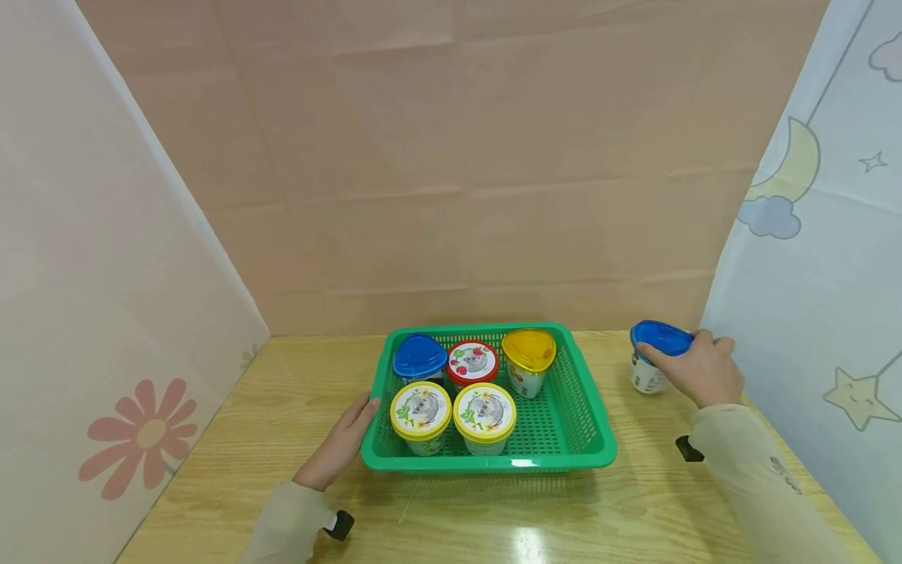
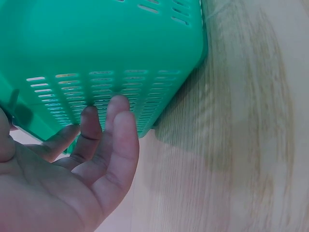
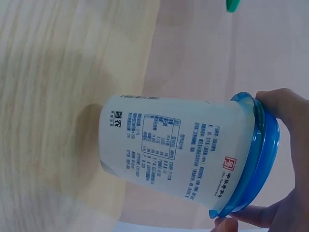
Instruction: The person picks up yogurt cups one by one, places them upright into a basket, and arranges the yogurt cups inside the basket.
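In the head view my right hand (image 1: 707,370) grips a white printed cup (image 1: 647,376) by its blue lid (image 1: 662,337), to the right of the basket. The right wrist view shows thumb and fingers around the edge of that lid, with the base of the cup (image 3: 164,145) close over the wood. My left hand (image 1: 345,439) holds the left rim of a green plastic basket (image 1: 486,462), thumb at the rim. Its other fingers (image 2: 124,137) lie along the slotted outer wall in the left wrist view.
Inside the basket stand a blue-lidded cup (image 1: 420,356), a red-lidded cup (image 1: 473,362), an amber-lidded cup (image 1: 528,352) and two yellow-rimmed cups (image 1: 421,411) in front. The wooden table (image 1: 465,525) meets a plain back wall (image 1: 451,235), with patterned sheets at both sides.
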Action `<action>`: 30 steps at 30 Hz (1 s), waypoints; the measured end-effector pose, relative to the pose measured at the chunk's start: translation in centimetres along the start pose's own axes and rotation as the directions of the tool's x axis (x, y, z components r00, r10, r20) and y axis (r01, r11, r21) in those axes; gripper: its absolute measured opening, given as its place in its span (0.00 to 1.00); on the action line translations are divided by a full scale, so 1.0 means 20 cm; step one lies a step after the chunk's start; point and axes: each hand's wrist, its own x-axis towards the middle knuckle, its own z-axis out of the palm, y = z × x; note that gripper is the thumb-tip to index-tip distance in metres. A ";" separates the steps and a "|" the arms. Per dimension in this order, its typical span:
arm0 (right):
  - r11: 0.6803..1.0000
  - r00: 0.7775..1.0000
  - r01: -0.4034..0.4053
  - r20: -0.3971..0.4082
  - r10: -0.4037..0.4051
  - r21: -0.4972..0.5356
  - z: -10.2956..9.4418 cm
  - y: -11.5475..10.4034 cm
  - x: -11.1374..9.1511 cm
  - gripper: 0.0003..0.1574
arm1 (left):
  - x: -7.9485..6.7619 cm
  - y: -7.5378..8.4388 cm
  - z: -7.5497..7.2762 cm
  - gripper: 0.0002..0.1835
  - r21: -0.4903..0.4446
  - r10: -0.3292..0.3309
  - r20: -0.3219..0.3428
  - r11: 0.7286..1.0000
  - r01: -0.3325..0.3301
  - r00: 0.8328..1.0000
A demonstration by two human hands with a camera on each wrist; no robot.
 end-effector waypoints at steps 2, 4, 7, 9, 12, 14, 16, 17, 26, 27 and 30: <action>1.000 1.000 0.011 -0.001 -0.011 0.007 -0.01 -0.02 -0.01 0.73 | 0.00 0.00 0.00 0.33 -0.007 -0.002 -0.005 1.000 0.002 1.000; 1.000 1.000 0.024 -0.003 -0.024 0.013 -0.02 -0.04 -0.03 0.73 | 0.00 0.00 0.00 0.33 -0.012 -0.002 -0.005 1.000 0.002 1.000; 0.998 0.999 0.050 -0.003 -0.050 0.024 -0.05 -0.09 -0.06 0.71 | 0.00 0.00 0.00 0.33 -0.011 -0.001 -0.007 1.000 0.001 1.000; 0.997 0.998 0.068 -0.005 -0.068 0.032 -0.07 -0.12 -0.08 0.70 | 0.00 -0.01 0.00 0.33 -0.005 -0.002 -0.004 1.000 0.002 1.000; 0.995 0.996 0.094 -0.012 -0.093 0.042 -0.10 -0.18 -0.11 0.68 | 0.00 -0.01 0.00 0.33 0.007 -0.005 -0.004 1.000 0.005 1.000; 0.993 0.994 0.107 -0.015 -0.107 0.043 -0.12 -0.21 -0.14 0.67 | 0.01 -0.02 0.00 0.34 0.014 -0.010 -0.004 1.000 0.010 1.000; 0.992 0.993 0.120 -0.018 -0.119 0.039 -0.14 -0.24 -0.16 0.66 | 0.01 -0.02 0.00 0.34 0.013 -0.012 -0.004 1.000 0.012 1.000; 0.991 0.992 0.124 -0.020 -0.124 0.042 -0.15 -0.26 -0.17 0.66 | 0.02 -0.02 0.00 0.33 0.013 -0.014 -0.005 1.000 0.014 1.000; 0.979 0.980 0.193 -0.055 -0.190 0.059 -0.23 -0.40 -0.28 0.61 | 0.02 -0.02 0.00 0.33 0.005 -0.012 0.000 1.000 0.012 1.000; 0.977 0.978 0.203 -0.059 -0.200 0.057 -0.24 -0.41 -0.30 0.61 | 0.02 -0.02 0.00 0.33 0.007 -0.012 -0.002 1.000 0.012 1.000; 0.970 0.971 0.235 -0.063 -0.232 0.054 -0.26 -0.45 -0.33 0.59 | 0.01 -0.02 0.00 0.33 0.012 -0.012 -0.005 1.000 0.012 1.000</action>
